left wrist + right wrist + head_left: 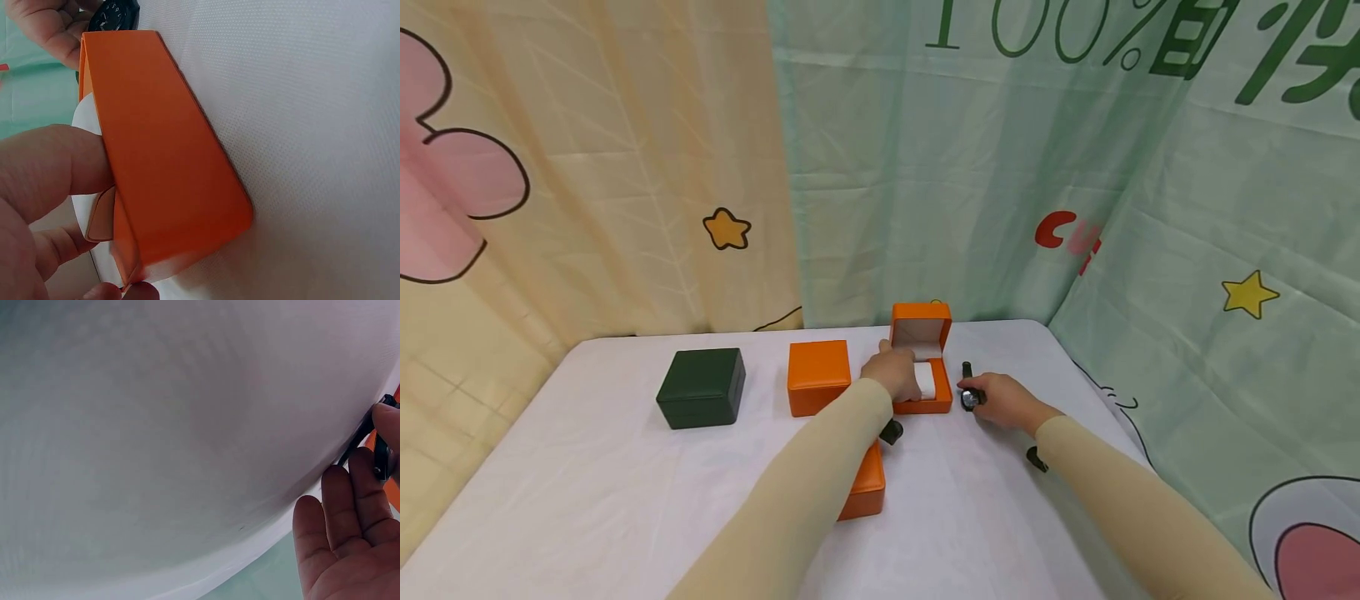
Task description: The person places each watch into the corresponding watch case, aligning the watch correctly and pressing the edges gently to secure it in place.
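**A:** So what's going on at the table right now?

**B:** The person's left hand is on the open orange box, the one with its lid standing up at the back. Thumb and fingers are curled round the white cushion inside it, pinching it at the box's edge. In the left wrist view you see the orange wall right against the thumb and the cushion poking out behind it.

**A:** And the right hand?

**B:** The right hand is just to the right of that box, down on the white cloth, holding a dark watch. The round face sits at the fingertips, with the strap sticking out away from the person, toward the curtain. The fingers are wrapped loosely round it, and the right wrist view shows the thumb and a fingertip pressing on the watch's edge.

**A:** Watch touching the box?

**B:** Just beside it, can't tell if they touch.

**A:** Anything else lying around?

**B:** A closed orange box just left of the open one, and a dark green box further left. Another orange box sits near the person, half hidden under the left forearm. Cartoon curtains hang all round.
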`<act>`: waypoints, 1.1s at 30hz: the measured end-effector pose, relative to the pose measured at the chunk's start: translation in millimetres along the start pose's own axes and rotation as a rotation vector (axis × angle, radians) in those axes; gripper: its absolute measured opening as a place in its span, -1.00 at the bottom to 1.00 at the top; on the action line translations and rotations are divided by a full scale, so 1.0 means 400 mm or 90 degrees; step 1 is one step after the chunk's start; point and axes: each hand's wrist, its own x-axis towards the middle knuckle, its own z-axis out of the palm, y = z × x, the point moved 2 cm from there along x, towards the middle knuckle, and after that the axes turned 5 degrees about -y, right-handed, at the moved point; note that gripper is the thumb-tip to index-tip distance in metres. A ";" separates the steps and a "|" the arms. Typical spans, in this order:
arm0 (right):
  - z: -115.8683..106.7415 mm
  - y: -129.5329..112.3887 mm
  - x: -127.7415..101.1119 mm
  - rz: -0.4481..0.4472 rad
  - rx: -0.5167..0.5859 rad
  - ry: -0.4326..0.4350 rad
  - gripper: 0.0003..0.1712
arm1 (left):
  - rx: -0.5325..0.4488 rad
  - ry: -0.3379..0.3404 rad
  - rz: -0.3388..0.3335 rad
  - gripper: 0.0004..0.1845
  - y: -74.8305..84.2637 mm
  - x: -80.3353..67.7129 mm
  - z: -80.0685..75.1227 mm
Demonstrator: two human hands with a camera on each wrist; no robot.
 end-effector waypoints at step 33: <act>-0.033 -0.009 -0.023 -0.029 0.017 0.033 -0.32 | -0.045 0.040 0.036 -0.20 0.010 -0.003 -0.014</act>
